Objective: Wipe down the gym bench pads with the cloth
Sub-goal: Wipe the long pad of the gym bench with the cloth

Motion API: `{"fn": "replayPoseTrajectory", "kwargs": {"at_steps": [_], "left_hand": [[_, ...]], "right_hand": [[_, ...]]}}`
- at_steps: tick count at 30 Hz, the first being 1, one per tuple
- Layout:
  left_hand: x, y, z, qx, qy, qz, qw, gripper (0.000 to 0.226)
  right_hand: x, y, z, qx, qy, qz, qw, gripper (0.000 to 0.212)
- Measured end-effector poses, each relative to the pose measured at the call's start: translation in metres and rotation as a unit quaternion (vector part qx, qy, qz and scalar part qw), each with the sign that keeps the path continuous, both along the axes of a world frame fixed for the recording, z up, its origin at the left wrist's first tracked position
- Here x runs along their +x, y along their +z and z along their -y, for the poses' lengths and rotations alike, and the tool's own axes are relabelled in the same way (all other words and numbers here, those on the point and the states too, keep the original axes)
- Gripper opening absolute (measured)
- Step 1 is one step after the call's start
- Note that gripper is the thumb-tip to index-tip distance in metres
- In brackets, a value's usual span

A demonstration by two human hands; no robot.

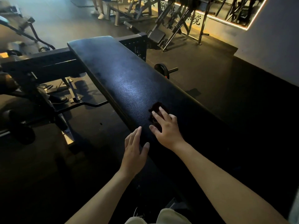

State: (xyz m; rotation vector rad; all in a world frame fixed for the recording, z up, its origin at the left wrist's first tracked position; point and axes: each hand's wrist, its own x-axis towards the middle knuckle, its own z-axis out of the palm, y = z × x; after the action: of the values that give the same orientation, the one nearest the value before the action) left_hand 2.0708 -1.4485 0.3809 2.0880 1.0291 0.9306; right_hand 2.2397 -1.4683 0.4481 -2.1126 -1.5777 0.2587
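A long black leather bench pad (pixel 123 78) runs from the upper left toward me, shiny in the middle. A small dark reddish cloth (pixel 157 106) lies on the pad near its middle. My right hand (pixel 166 128) rests flat on the cloth with fingers spread, pressing it onto the pad. My left hand (pixel 135 151) lies flat and empty on the pad's near left edge, fingers together, just left of the right hand.
A black steel rack frame (pixel 42 62) crosses behind the pad's far end. A weight plate on a bar (pixel 162 70) lies on the floor to the right. More gym machines (pixel 169 29) stand at the back, and a person's legs (pixel 98 8) show far off.
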Motion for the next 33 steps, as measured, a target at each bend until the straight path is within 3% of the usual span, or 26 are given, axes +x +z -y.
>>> {"fn": "replayPoseTrajectory", "kwargs": {"at_steps": [2, 6, 11, 13, 16, 18, 20, 30, 33], "left_hand": [[-0.002, 0.002, -0.001, -0.007, -0.001, 0.000, 1.000, 0.065], [0.005, 0.008, 0.001, -0.003, 0.021, -0.002, 1.000, 0.060], [0.016, 0.015, 0.017, -0.023, 0.024, 0.018, 0.999, 0.061], [0.017, 0.015, 0.023, 0.008, 0.010, 0.003, 1.000, 0.059], [0.029, 0.013, 0.029, 0.046, 0.008, -0.031, 0.998, 0.056], [0.036, 0.014, 0.035, 0.016, 0.025, -0.032, 0.999, 0.058], [0.038, 0.012, 0.040, 0.001, 0.034, -0.028, 0.999, 0.058], [0.022, 0.007, 0.045, -0.007, 0.052, -0.006, 0.999, 0.067], [0.020, 0.011, 0.034, -0.050, 0.071, 0.013, 0.996, 0.063]], "right_hand": [[-0.004, -0.005, -0.012, -0.061, -0.032, 0.017, 0.997, 0.058], [-0.015, -0.011, -0.017, 0.012, -0.058, -0.014, 0.998, 0.042], [-0.027, 0.001, 0.025, 0.013, 0.094, -0.049, 0.994, 0.036], [-0.018, 0.005, 0.042, 0.039, 0.109, -0.045, 0.992, 0.035], [0.029, 0.001, 0.048, 0.076, 0.000, 0.052, 0.996, 0.039], [0.059, 0.000, 0.050, -0.012, -0.090, 0.096, 0.991, 0.046], [0.068, -0.005, 0.053, -0.065, -0.115, 0.099, 0.986, 0.049], [-0.006, -0.004, 0.057, 0.095, 0.032, -0.045, 0.994, 0.033], [-0.005, 0.000, 0.015, 0.112, 0.009, -0.034, 0.993, 0.037]]}}
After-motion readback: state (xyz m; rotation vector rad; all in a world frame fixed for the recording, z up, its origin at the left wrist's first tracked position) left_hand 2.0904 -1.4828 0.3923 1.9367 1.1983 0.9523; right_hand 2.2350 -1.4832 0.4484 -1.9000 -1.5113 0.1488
